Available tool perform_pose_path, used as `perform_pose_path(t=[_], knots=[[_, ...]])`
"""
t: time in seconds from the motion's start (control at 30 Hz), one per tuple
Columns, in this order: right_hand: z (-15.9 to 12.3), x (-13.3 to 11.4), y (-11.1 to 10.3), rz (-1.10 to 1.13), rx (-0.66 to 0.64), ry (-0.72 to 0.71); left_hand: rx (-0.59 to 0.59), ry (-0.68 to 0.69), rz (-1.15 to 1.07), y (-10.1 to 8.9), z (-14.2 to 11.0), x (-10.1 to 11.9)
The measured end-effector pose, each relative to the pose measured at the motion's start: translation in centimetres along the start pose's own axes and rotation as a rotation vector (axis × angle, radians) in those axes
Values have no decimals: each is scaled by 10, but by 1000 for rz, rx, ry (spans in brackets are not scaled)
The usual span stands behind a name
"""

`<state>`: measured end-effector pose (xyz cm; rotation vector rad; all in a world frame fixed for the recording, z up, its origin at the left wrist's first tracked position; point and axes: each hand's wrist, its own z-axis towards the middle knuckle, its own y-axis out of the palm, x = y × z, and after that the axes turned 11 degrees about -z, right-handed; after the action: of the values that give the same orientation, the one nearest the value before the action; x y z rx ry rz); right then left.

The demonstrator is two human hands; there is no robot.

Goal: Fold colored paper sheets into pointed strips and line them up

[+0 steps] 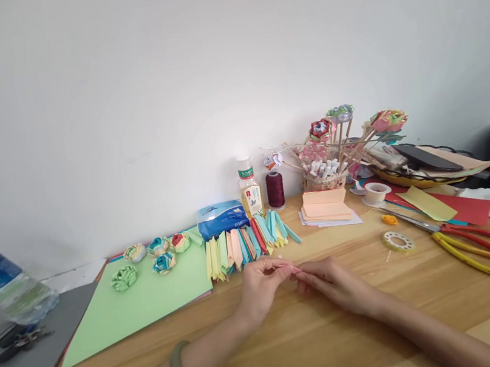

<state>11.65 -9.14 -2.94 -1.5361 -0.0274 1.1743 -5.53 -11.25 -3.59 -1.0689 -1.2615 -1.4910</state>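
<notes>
both hands meet above the light-brown wood-grain bench point(272, 363), toward its near edge from the row of narrow, sharply creased strips of folded coloured paper point(236, 247). the left hand point(264, 284) pinches a thin, pale pink slip, apparently paper point(298, 269), between thumb and fingertips; the right hand point(336, 283) grips it from the other side, fingers curled close. the slip spans the small gap between them, mostly hidden, so its exact folds cannot be told.

the step in hand looks like creasing or shaping this one piece. the next move probably calls for a light, even pinch, with the fingertips lined up along the edge, since thin paper would crumple or spring open under uneven pressure.

toward the bench's left edge, round, layered paper rosettes in mixed colours point(124, 278) sit on a smooth, flat light-green paper sheet point(155, 319). toward the back edge stands a squared stack of matte peach paper point(325, 211); near the right edge lie large metal scissors with looped red and yellow handles point(489, 249).
</notes>
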Motion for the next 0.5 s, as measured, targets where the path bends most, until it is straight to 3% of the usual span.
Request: perform_pose_path(t=[0.2,0.3,0.5], knots=[[-3,3,-1,-15,6,-12,-85,-19,0,-2,0,2],[-4,4,0,-61,29,-11,-125,-33,117,-1,2,6],[-4,9,-3,-79,18,-12,-109,-39,244,-5,3,15]])
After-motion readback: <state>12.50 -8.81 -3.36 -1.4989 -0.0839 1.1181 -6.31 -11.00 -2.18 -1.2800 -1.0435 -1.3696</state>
